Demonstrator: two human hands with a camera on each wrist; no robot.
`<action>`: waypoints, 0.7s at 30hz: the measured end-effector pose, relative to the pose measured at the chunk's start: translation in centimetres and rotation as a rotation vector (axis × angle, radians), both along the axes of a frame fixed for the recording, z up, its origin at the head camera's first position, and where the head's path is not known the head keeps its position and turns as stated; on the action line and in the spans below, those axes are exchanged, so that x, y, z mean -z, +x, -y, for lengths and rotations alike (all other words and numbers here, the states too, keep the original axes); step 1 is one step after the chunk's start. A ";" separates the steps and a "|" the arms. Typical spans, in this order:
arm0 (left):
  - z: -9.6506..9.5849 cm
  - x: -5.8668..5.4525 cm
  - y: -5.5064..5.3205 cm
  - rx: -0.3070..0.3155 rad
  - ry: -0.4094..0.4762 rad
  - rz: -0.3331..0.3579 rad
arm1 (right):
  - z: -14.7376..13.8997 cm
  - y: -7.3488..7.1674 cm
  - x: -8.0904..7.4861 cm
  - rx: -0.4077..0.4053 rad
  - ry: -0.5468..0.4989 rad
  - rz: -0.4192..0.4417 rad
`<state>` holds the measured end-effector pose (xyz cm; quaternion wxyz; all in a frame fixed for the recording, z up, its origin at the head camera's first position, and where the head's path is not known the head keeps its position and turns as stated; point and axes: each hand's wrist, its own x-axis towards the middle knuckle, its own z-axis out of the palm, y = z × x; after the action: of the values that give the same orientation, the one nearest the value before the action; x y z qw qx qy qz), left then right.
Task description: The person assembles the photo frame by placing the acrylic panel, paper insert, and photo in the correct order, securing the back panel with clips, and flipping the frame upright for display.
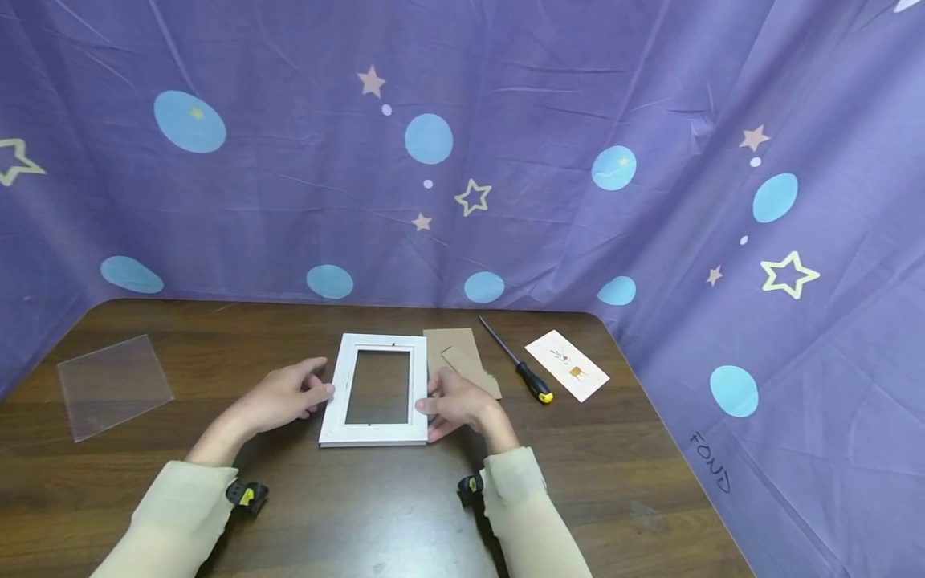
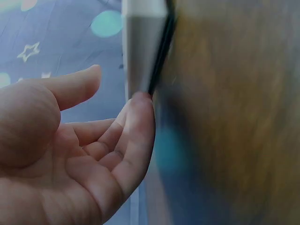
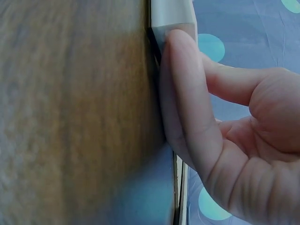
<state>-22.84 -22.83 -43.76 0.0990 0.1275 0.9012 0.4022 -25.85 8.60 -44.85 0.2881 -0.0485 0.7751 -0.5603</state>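
A white picture frame lies on the wooden table, its opening showing bare wood. Small dark fittings sit at the top and bottom of its inner border. At the frame's left side is my left hand; in the left wrist view its fingertips touch the side edge, while the thumb stands away from it. My right hand grips the right side, thumb over the top face and fingers against the outer edge. Behind the right hand lies a brown backing board with a narrower brown flap on it.
Right of the board lies a screwdriver with a black and yellow handle. Beyond it is a white card with a small drawing. A clear sheet rests at the far left. A purple curtain hangs behind the table.
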 end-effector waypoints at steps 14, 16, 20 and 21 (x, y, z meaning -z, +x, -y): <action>7.8 -2.6 -0.9 -0.184 -0.199 -0.113 | 0.2 0.1 0.1 0.009 0.012 -0.007; 9.5 -2.6 -1.1 -0.198 -0.239 -0.090 | 0.4 0.1 0.2 0.007 0.007 -0.009; 13.0 -2.3 -1.3 -0.233 -0.319 -0.049 | 0.7 0.2 0.3 0.007 -0.010 -0.012; 13.8 -2.2 -1.2 -0.246 -0.343 -0.039 | 0.8 0.2 0.3 0.005 -0.013 -0.013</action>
<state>-24.04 -36.67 -41.61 0.0517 0.0055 0.9669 0.2497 -25.61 7.81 -45.15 0.2815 -0.0522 0.7733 -0.5657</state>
